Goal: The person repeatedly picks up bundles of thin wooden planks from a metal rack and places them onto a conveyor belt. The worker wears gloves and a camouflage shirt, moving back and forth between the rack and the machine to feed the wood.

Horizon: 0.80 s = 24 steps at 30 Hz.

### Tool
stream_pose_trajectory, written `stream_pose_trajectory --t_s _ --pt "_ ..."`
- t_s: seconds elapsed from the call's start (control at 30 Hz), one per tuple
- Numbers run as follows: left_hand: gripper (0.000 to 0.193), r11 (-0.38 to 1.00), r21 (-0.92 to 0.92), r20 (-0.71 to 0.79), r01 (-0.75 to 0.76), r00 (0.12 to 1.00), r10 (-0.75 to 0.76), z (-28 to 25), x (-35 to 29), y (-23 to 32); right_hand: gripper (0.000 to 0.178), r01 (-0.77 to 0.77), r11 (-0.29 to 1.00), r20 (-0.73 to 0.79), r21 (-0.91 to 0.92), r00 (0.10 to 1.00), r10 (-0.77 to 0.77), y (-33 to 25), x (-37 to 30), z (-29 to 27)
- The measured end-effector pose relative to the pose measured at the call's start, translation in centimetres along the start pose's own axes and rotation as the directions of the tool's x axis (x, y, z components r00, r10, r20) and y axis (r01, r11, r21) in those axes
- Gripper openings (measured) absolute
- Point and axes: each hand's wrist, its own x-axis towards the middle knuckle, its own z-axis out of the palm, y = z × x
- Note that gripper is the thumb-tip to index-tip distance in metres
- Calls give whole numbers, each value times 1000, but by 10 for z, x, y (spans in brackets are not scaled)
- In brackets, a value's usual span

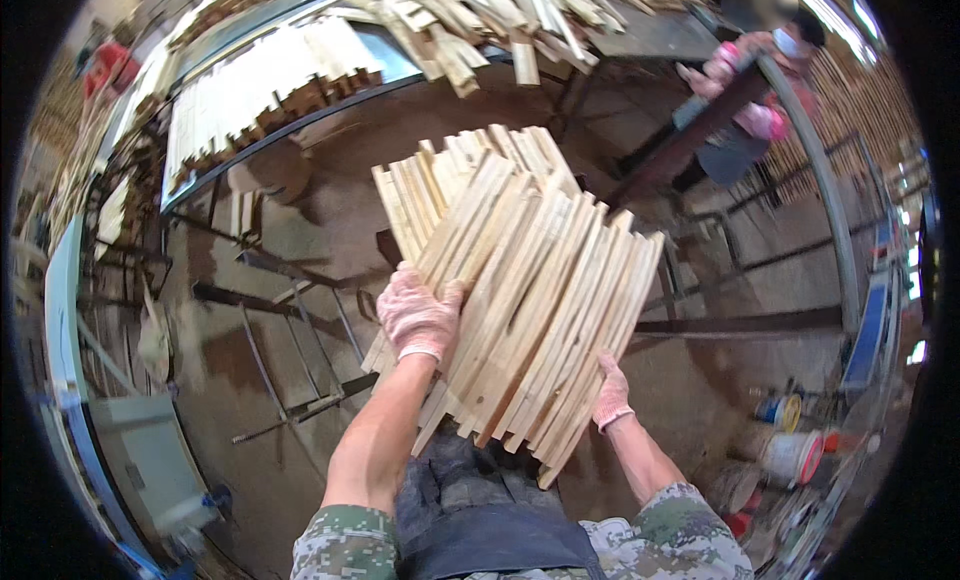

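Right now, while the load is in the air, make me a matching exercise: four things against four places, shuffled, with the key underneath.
Things:
1. Left hand
2. Right hand
3. White bucket
4. Row of pale strips

Places:
A. Lower right of the picture, apart from both hands
B. Upper left of the picture, on a table
C. Against the right edge of the held strips
D. On the left side of the nearer layer of those strips

Right pairs: 1-D; 2-C; 3-A; 4-B
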Motion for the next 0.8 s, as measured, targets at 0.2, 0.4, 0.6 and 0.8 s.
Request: stream_pose_trajectory --t_s 0.2,0.4,0.6,0.8 --pt "100 991 132 -101 -32 994 46 24 2 -6 53 -45 979 162 200 987 12 -2 -7 -9" --pt "86 996 94 55 -11 998 6 7 18 -10 60 -45 980 198 196 980 5 -6 -5 -6" --pt "77 894 118 344 -433 862 372 -17 86 -59 61 -65 989 161 136 986 43 -8 1 -12" --pt "90 947 -130 464 -293 826 319 26 109 -61 65 -29 996 76 88 997 22 -4 -6 -7"
